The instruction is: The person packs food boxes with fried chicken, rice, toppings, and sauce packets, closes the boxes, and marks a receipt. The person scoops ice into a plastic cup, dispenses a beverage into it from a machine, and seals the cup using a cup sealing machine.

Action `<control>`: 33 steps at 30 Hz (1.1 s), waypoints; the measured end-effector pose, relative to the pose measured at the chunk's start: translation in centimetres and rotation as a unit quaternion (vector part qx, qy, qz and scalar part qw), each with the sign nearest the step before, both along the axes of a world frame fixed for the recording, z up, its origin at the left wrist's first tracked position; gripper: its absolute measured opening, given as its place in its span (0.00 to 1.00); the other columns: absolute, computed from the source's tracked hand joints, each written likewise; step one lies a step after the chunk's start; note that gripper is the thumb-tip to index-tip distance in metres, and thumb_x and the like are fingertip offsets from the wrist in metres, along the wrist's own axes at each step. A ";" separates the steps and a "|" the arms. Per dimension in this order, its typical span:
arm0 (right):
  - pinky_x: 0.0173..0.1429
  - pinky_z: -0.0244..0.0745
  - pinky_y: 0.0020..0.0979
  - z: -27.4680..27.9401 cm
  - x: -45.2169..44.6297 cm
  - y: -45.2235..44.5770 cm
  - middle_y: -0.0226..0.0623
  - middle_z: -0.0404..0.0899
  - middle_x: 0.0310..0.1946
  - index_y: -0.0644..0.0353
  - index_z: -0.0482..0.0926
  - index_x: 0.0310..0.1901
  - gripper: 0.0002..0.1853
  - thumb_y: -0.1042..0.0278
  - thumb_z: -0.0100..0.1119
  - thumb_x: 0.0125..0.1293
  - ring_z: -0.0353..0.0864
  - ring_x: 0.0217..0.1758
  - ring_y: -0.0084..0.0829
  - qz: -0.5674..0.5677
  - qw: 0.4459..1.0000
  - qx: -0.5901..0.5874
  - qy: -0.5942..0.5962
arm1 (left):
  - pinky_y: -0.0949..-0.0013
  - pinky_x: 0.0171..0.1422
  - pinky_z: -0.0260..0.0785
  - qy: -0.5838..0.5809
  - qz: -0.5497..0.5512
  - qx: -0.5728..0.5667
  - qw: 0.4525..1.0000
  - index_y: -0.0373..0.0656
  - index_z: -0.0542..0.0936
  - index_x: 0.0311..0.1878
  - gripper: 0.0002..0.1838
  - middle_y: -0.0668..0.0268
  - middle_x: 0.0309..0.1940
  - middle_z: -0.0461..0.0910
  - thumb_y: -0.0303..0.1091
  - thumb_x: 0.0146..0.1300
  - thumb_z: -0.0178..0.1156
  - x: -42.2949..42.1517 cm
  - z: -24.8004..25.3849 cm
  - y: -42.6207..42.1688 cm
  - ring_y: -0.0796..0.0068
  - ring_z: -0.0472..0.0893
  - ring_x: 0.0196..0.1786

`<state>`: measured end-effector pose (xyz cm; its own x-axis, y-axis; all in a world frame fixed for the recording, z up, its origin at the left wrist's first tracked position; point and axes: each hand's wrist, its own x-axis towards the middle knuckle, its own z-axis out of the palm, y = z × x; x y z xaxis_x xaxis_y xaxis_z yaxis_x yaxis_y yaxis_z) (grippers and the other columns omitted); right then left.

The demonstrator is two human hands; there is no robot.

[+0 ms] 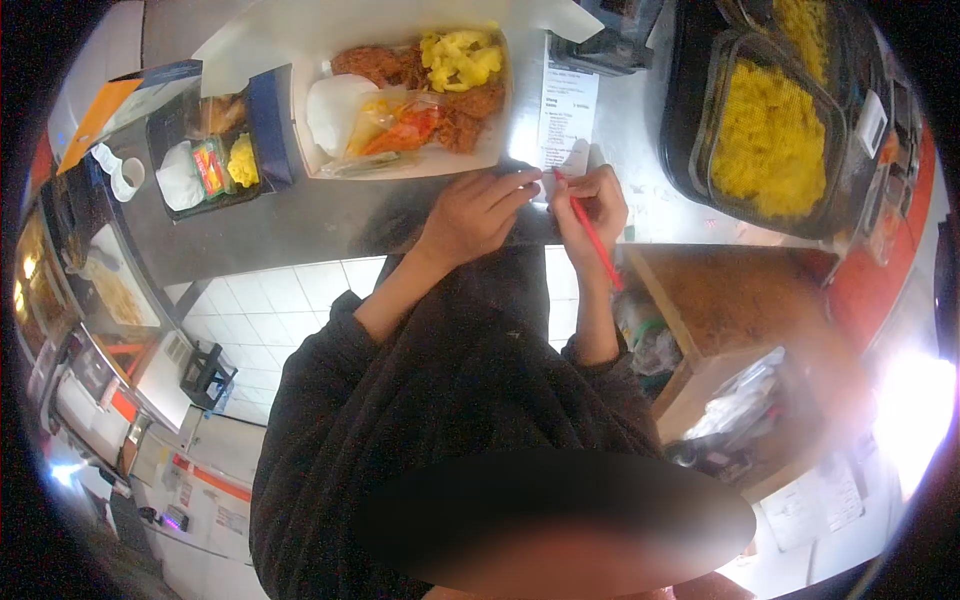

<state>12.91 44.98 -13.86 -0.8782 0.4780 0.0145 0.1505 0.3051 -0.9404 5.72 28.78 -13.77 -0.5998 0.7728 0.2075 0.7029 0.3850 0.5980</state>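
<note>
Aslant, red pen [595, 240], in right hand [601, 205]

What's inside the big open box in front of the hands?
In the box: brown fried-looking pieces, yellow food, a white bundle and a clear packet with orange-red contents. What lies beneath them, or inside the bundle, is covered.

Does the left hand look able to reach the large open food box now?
Probably yes: the left hand is close to the near wall of the large food box, with nothing visible between them.
</note>
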 end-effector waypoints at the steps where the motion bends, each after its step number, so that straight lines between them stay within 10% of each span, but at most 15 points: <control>1: 0.30 0.72 0.22 0.1 0.0 0.2 0.37 0.70 0.31 0.66 0.67 0.25 0.11 0.87 0.59 0.58 0.74 0.27 0.22 0.021 1.000 0.017 -0.002 | 0.67 0.46 0.70 -0.004 -0.001 -0.003 1.000 0.44 0.78 0.47 0.17 0.71 0.53 0.77 0.27 0.50 0.59 0.0 0.1 0.0 0.71 0.78 0.38; 5: 0.29 0.72 0.23 0.0 0.1 -0.2 0.38 0.70 0.31 0.65 0.67 0.26 0.10 0.86 0.58 0.60 0.74 0.26 0.23 0.004 1.000 0.010 0.006 | 0.67 0.46 0.71 0.000 -0.004 0.002 1.000 0.44 0.78 0.47 0.17 0.71 0.54 0.77 0.27 0.50 0.59 0.0 0.2 0.0 0.72 0.78 0.39; 7: 0.29 0.73 0.24 1.2 -0.1 -1.0 0.38 0.69 0.30 0.65 0.66 0.29 0.09 0.84 0.56 0.62 0.75 0.25 0.25 -0.148 0.969 -0.182 0.081 | 0.67 0.47 0.71 0.000 -0.006 0.007 1.000 0.44 0.78 0.47 0.17 0.71 0.54 0.77 0.28 0.50 0.59 -0.1 0.3 0.0 0.72 0.78 0.39; 19: 0.27 0.67 0.18 1.0 0.0 -0.1 0.28 0.71 0.26 0.60 0.68 0.25 0.12 0.82 0.62 0.58 0.71 0.24 0.15 0.006 0.975 -0.216 -0.048 | 0.62 0.51 0.72 -0.027 0.014 0.040 0.999 0.47 0.78 0.47 0.17 0.65 0.46 0.76 0.29 0.50 0.59 0.3 -0.4 -0.4 0.61 0.78 0.47; 22: 0.27 0.68 0.19 1.2 0.1 0.3 0.30 0.72 0.26 0.61 0.68 0.26 0.12 0.82 0.63 0.59 0.72 0.24 0.16 -0.010 0.981 -0.178 -0.075 | 0.60 0.52 0.72 -0.040 0.006 0.038 0.998 0.48 0.78 0.46 0.16 0.64 0.46 0.76 0.28 0.51 0.59 0.3 -0.5 -0.4 0.60 0.77 0.48; 26: 0.26 0.72 0.22 6.3 -5.4 2.3 0.36 0.71 0.27 0.60 0.66 0.30 0.11 0.81 0.60 0.62 0.75 0.22 0.23 -0.077 0.978 -0.079 0.175 | 0.60 0.50 0.72 -0.065 -0.049 0.091 0.992 0.48 0.79 0.47 0.17 0.64 0.43 0.78 0.27 0.52 0.58 -0.2 -0.2 -1.0 0.61 0.77 0.48; 30: 0.29 0.66 0.24 10.7 -16.4 8.1 0.31 0.74 0.24 0.61 0.71 0.31 0.12 0.62 0.59 0.67 0.73 0.24 0.21 -0.092 0.979 0.078 0.165 | 0.60 0.50 0.68 0.086 -0.085 0.172 0.978 0.48 0.79 0.38 0.09 0.65 0.40 0.79 0.27 0.52 0.60 -1.8 3.6 -1.7 0.62 0.78 0.45; 33: 0.30 0.70 0.30 9.7 -23.3 10.5 0.38 0.79 0.22 0.63 0.78 0.31 0.13 0.61 0.59 0.64 0.76 0.25 0.27 -0.047 0.978 0.185 0.083 | 0.55 0.57 0.63 0.196 0.130 0.143 0.961 0.47 0.80 0.43 0.12 0.62 0.45 0.80 0.32 0.54 0.60 -7.2 9.7 -2.7 0.59 0.77 0.50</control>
